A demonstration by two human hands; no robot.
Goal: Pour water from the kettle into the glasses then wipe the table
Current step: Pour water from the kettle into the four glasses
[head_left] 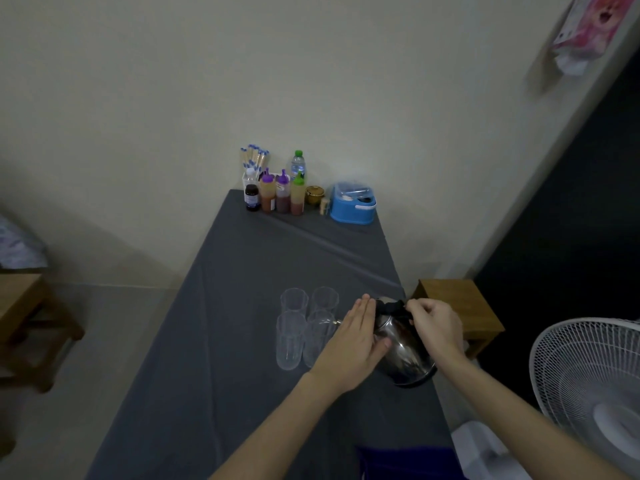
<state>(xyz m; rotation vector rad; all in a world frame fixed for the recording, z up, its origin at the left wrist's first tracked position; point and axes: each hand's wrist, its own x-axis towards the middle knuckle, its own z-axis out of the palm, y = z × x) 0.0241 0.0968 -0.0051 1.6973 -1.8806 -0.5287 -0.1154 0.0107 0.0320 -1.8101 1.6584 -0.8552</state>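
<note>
A steel kettle (401, 351) with a black lid and handle stands tilted toward the left on the grey table (242, 341), near its right edge. My right hand (436, 327) grips the black handle at the top. My left hand (356, 344) lies flat with straight fingers against the kettle's left side. Several clear glasses (294, 327) stand in a tight cluster just left of the kettle. The spout points at the nearest right-hand glass (317, 341). I cannot tell whether water is flowing.
At the table's far end stand sauce bottles (282, 197), a water bottle (298, 164), a chopstick holder (254, 161) and a blue box (353, 204). A wooden stool (457, 306) and a white fan (588, 375) sit right of the table. A blue cloth (408, 462) lies at the near edge.
</note>
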